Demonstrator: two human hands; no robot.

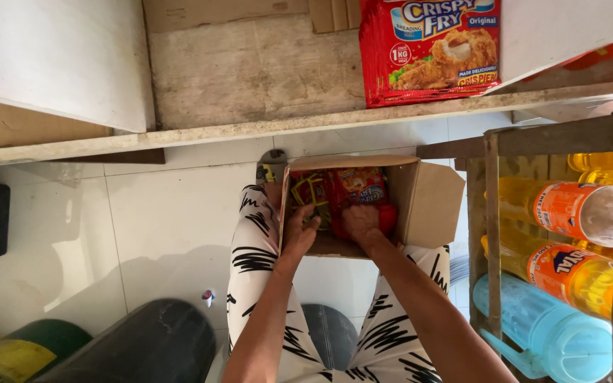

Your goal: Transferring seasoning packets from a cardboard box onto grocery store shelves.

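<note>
I see the shelf across the top, with a stack of red packets lying on it at the right; below it, resting on my lap, sits the open carton, flaps up, and both hands are inside; to the right a wooden rack holds orange bottles. The sachets in the carton are red and glossy; I judge them light, soft and slippery, prone to slide apart in a bunch, so they are best pinched by the edge or scooped from under. My left hand is curled over the sachets at the carton's left; my right hand is bent down onto the red ones; whether either has closed on one I cannot tell.
</note>
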